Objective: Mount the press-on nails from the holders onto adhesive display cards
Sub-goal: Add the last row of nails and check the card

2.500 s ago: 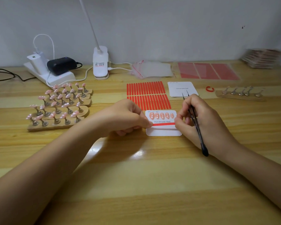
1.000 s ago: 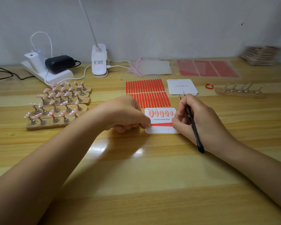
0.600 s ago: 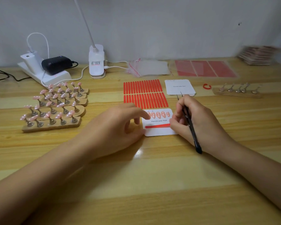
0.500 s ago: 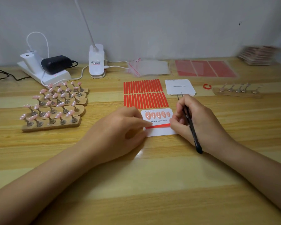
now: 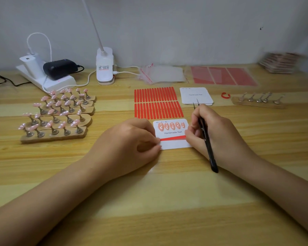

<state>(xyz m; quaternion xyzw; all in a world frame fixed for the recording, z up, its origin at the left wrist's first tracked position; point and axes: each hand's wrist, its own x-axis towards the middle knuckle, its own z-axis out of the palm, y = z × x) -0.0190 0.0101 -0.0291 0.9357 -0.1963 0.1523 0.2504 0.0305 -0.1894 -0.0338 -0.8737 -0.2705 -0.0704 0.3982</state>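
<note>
A white display card (image 5: 174, 144) printed "Handmade Nail" lies on the desk with several pink nails (image 5: 172, 125) in a row along its top. A red adhesive strip (image 5: 172, 138) runs across it below the text. My left hand (image 5: 130, 148) pinches the card's left edge at the strip's end. My right hand (image 5: 215, 134) holds black tweezers (image 5: 205, 137) with their tips pointing away, and its fingertips press the strip's right end. Wooden holders (image 5: 55, 135) with several pink nails on metal stands sit at the left.
Two rows of red adhesive strips (image 5: 156, 102) lie behind the card, a stack of blank cards (image 5: 196, 95) beside them. An empty holder (image 5: 258, 101) and a red ring (image 5: 225, 95) sit right. Power strip (image 5: 46, 80), lamp base (image 5: 105, 68), clear bags (image 5: 163, 74) and a red sheet (image 5: 222, 75) line the wall.
My left hand opened and lifted its fingers over the card's top-left, then came back down and now pinches the card's left edge at the strip. My right hand stayed put.
</note>
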